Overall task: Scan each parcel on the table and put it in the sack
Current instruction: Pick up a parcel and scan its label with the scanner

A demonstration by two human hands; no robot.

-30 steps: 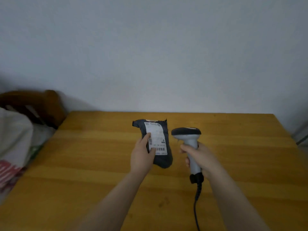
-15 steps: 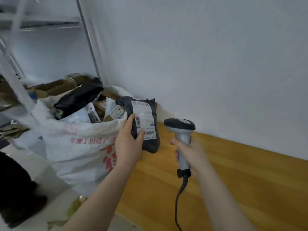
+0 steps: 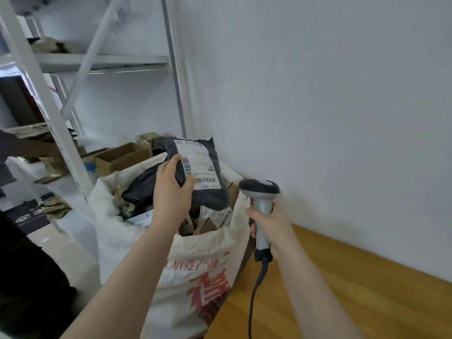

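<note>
Head view: left hand (image 3: 171, 192) grips dark parcel (image 3: 205, 192) w/ white label, held above the open white sack (image 3: 195, 265) beside the bench (image 3: 342, 302). Right hand (image 3: 271, 226) wrapped round scanner (image 3: 260, 192) handle, over bench edge.

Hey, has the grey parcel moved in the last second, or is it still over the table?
Yes. The left hand has carried the grey parcel leftward, off the wooden table; it now hangs over the open white sack.
</note>
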